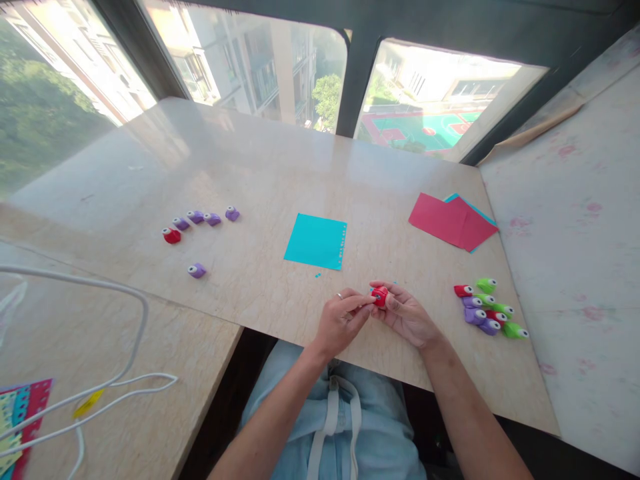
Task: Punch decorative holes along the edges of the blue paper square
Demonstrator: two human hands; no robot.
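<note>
Both hands meet over the near edge of the marble table (260, 167) around a small red paper punch (380, 295). My left hand (343, 319), with a ring on one finger, pinches it from the left. From the right, my right hand (407, 313) cups it with curled fingers. Just beyond the hands lies a turquoise paper square (315, 241) with a row of small punched holes along its right edge. A few tiny turquoise scraps (317, 274) lie in front of it.
Right of the hands sits a cluster of several red, purple and green punches (487, 310). On the left are a row of purple punches with one red (200, 220) and a lone purple one (197, 270). Red and turquoise sheets (450, 220) lie far right. White cables (100, 393) cross a lower side table.
</note>
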